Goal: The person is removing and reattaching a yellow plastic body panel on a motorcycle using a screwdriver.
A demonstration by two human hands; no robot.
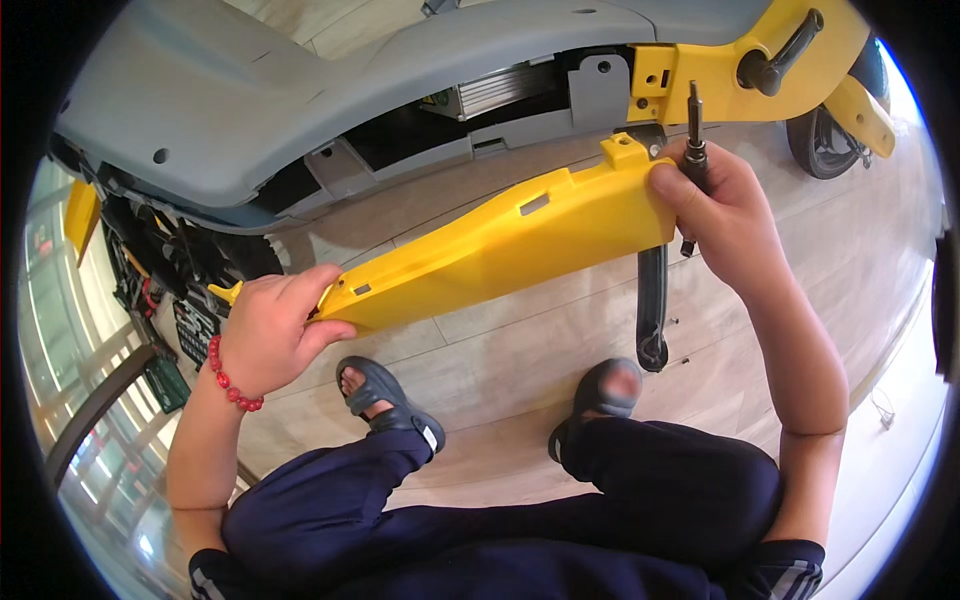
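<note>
The head view looks down on a seated person holding a long yellow panel (500, 245) level in front of a scooter (300, 90) with a grey body. The left hand (275, 330) grips the narrow, pointed end, fingers wrapped over the top edge and thumb pressed along the underside. The right hand (725, 205) clamps the wider end, where a small mounting tab sticks up, and the same fingers are curled round a screwdriver (692, 140) whose shaft points upward. The panel hangs in the air between the person's knees and the scooter, touching neither the floor nor the grey body. It looks like moulded plastic: probably light and fairly stiff, though a piece this long would likely flex if twisted, and the tabs and slots seem the parts most apt to snap. The smooth glossy face may be slippery, so the two ends and the folded edges look like the safest places to hold. Below lies a pale wood-plank floor (500, 360), with a black kickstand (652, 305) resting on it and sandalled feet. An open tool case (195, 325) sits at the left, beside glass walls.
</note>
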